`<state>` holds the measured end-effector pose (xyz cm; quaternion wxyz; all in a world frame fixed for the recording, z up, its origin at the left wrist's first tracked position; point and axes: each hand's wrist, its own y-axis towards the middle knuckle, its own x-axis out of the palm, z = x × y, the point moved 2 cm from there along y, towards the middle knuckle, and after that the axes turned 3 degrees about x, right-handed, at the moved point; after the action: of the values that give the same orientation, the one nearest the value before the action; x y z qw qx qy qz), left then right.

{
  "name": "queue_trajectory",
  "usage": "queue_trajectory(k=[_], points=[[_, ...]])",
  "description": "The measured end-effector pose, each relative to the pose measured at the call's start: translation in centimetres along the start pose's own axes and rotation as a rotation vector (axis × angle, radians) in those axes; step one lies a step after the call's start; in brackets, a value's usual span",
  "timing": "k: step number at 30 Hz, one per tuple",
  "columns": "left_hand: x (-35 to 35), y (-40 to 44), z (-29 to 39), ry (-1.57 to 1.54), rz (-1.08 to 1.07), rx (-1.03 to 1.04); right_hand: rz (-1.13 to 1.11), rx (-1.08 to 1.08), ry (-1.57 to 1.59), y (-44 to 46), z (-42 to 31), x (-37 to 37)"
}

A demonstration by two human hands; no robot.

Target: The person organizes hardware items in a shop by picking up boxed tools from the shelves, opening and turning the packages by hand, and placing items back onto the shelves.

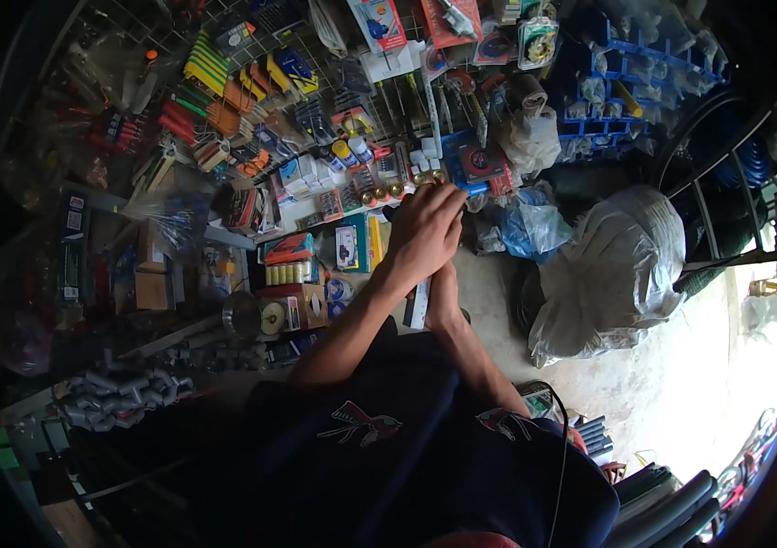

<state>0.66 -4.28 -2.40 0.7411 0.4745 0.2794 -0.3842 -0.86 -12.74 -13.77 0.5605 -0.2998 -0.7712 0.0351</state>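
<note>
In front of my torso, my two hands are close together, one above the other. My left hand (428, 228) is closed, its fingers curled over and hiding what is in them. A small blue cylindrical piece (477, 189) shows just beyond its fingertips; whether the hand holds it I cannot tell. Partly covered by the left wrist, my right hand (444, 297) is closed around a narrow white strip-like item (418, 306) with a dark edge. The lower end of that item sticks out below the hands, and its upper part is hidden.
Shelves ahead hold packaged tools, small cans (381, 194) and yellow-wrapped cylinders (289, 273). Blue parts bins (603, 128) hang at upper right. A large plastic-wrapped bundle (621, 265) stands on the concrete floor (580, 397). Grey pipe fittings (123, 397) lie at lower left.
</note>
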Motion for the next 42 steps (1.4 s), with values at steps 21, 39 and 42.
queue_trajectory(k=[21, 39, 42], points=[[-0.3, -21.2, -6.5, -0.572, -0.218, -0.576, 0.265, 0.139, 0.115, 5.5, 5.5, -9.9], [16.2, -36.4, -44.5, -1.278, 0.342, -1.69, 0.454, 0.501, -0.708, 24.2, 27.2, -19.3], [19.7, -37.4, -57.0, -1.232, 0.647, -1.657, 0.544, 0.67, -0.86, 19.0, 29.2, -23.8]])
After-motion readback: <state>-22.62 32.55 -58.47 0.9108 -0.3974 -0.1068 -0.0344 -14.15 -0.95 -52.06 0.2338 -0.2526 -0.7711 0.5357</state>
